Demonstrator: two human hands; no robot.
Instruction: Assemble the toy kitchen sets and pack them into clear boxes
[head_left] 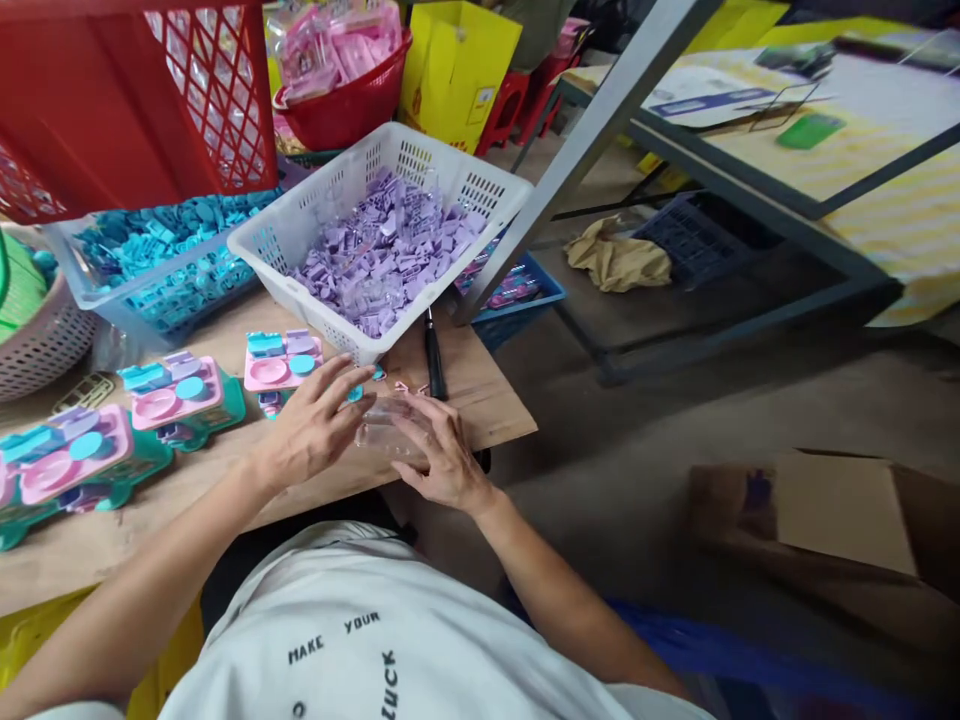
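Observation:
A transparent plastic piece (384,432) lies at the front edge of the wooden table, between my two hands. My right hand (450,455) grips it, fingers over its top and thumb on the near side. At its left end is my left hand (319,420), fingers stretched out; whether they touch the piece is hard to tell. Small teal parts (355,393) and pink clips (411,387) lie just beyond my fingertips. To the left of my left hand stands a pink and teal toy assembly (283,368), with more like it (184,395) further left.
A white basket (300,305) of purple parts stands behind my hands, beside a blue bin (161,315) of teal parts. A black-handled tool (433,360) lies right of the basket. A grey metal post (585,150) rises at the table's right corner. An open carton (840,510) sits on the floor.

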